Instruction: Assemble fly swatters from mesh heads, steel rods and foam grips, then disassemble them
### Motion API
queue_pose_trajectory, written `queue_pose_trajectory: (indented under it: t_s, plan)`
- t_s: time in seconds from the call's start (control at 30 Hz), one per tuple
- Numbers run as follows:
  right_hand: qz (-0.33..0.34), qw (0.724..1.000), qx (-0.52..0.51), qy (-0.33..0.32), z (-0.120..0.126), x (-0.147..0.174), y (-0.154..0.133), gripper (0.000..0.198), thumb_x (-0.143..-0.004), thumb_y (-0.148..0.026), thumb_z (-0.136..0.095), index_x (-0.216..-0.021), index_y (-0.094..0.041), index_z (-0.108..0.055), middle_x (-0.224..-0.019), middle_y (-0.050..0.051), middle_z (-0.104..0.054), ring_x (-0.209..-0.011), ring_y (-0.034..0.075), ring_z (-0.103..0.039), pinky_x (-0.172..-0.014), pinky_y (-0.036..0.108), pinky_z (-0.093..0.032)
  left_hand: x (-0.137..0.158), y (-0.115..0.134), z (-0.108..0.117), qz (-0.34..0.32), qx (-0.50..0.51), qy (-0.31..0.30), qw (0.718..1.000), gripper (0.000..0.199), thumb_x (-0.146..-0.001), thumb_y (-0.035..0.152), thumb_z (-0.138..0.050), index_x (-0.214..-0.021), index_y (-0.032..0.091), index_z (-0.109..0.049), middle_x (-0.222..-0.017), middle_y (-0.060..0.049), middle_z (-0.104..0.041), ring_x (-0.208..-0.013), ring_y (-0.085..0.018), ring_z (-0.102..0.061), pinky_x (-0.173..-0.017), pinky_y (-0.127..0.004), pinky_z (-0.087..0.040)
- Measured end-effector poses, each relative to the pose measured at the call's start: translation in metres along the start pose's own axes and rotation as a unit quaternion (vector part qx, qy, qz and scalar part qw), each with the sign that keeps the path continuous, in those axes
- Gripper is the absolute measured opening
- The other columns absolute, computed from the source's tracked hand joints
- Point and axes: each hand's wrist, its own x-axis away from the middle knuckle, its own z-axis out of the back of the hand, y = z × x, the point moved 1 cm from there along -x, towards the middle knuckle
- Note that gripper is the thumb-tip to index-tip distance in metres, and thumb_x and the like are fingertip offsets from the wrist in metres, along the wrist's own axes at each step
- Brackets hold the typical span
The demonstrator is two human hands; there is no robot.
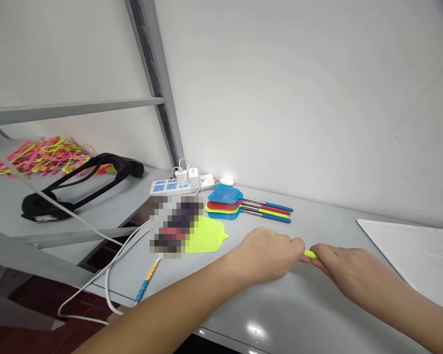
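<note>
My left hand and my right hand are both closed on a slim yellow-green fly swatter handle, held over the table. Only a short piece of it shows between the two fists; the rest is hidden in my fingers. To the left of my left hand lies a yellow-green mesh swatter head, with no rod visible at its neck. A pixelated patch covers its left side. Behind my hands is a stack of fly swatters in blue, red and yellow-green, with their handles pointing right.
A white power strip with plugged-in chargers sits near the wall, its white cables trailing left. At left are a black headset strap and a pile of colourful pieces. A white sheet lies at right.
</note>
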Motion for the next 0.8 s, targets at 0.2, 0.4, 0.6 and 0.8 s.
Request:
queue_pose_trajectory:
  t_s: [0.2,0.4,0.6,0.8]
  plan:
    - [0.114,0.983,0.091,0.111,0.018,0.003,-0.023,0.026,-0.099,-0.027,-0.037,-0.073,-0.024,-0.042,-0.056,-0.003,-0.045,-0.040,0.013,-0.034,-0.047,0.033,-0.015,0.021,0.022,0.033,0.063,0.088,-0.088,0.990,0.026,-0.097,0.037,-0.040,-0.087,0.020,-0.055,-0.058,-0.002,-0.059,-0.049,-0.020,-0.057,-0.041,-0.028,-0.023]
    - [0.112,0.973,0.150,0.133,0.018,0.021,0.009,0.014,-0.099,-0.027,-0.040,-0.091,-0.022,-0.050,-0.067,0.000,-0.053,-0.052,0.016,-0.045,-0.055,0.032,-0.027,0.048,-0.012,0.056,0.127,0.266,-0.191,0.936,0.038,-0.097,0.043,-0.034,-0.082,0.022,-0.062,-0.076,-0.003,-0.065,-0.063,-0.018,-0.059,-0.055,-0.026,-0.038]
    - [-0.058,0.993,-0.008,0.098,-0.012,0.016,0.027,0.016,-0.100,-0.033,-0.040,-0.100,-0.020,-0.051,-0.081,0.004,-0.058,-0.068,0.018,-0.056,-0.059,0.029,-0.040,0.063,-0.078,0.037,0.220,0.215,-0.154,0.939,0.040,-0.099,0.041,-0.027,-0.087,0.021,-0.060,-0.085,-0.003,-0.066,-0.075,-0.019,-0.062,-0.063,-0.027,-0.042]
    - [0.040,0.991,-0.126,0.013,-0.050,-0.049,-0.048,0.028,-0.097,-0.012,-0.036,-0.120,-0.020,-0.050,-0.097,0.007,-0.056,-0.081,0.020,-0.054,-0.073,0.035,-0.047,0.024,-0.060,-0.013,0.204,0.094,-0.089,0.970,0.021,-0.092,0.015,-0.038,-0.092,0.019,-0.058,-0.096,-0.010,-0.062,-0.088,-0.025,-0.060,-0.072,-0.033,-0.043]
